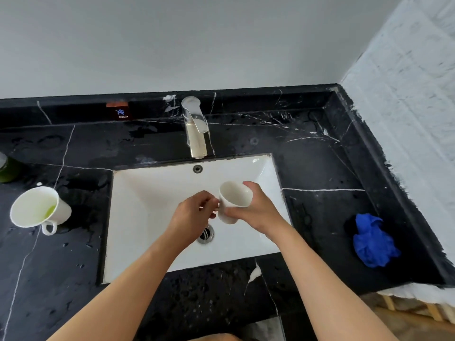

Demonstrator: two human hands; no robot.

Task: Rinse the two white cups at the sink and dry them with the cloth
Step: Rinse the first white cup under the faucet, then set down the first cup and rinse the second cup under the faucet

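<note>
Hands (221, 210) round cup (234, 200) above sink (147, 193)

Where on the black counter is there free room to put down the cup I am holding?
Bare black marble counter lies right of the white sink, between basin rim and crumpled blue cloth. Another bare patch lies behind, left of the chrome tap. The left side is tighter: the second white cup lies tilted there.

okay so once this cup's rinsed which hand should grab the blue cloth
The left hand, probably. The right hand grips the cup over the sink, so only the left could let go, though the blue cloth lies on the right side.
</note>
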